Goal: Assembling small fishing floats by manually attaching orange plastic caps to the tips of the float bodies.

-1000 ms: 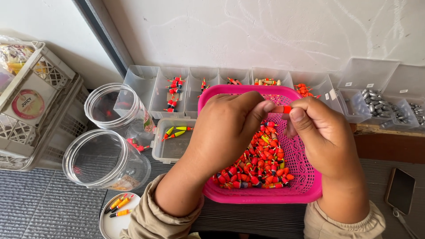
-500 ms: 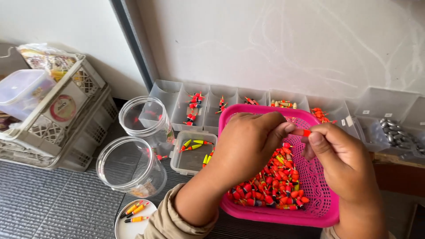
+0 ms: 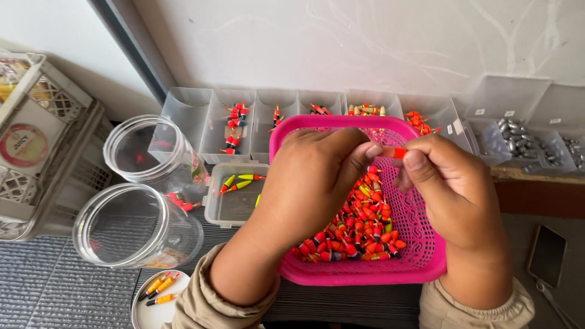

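Orange-red and small, the float (image 3: 399,152) is pinched between the fingertips of your left hand (image 3: 317,183) and right hand (image 3: 451,183), both closed narrowly on it above the far half of the pink basket (image 3: 420,268). You look to be at the sorting step, checking one piece lifted from the heap of floats (image 3: 359,228) in the basket. A next move would call for one hand to take the float alone and match it to a compartment of the clear tray row (image 3: 268,113) at the far side, by the wall. Two clear jars (image 3: 137,213) lie left, well apart.
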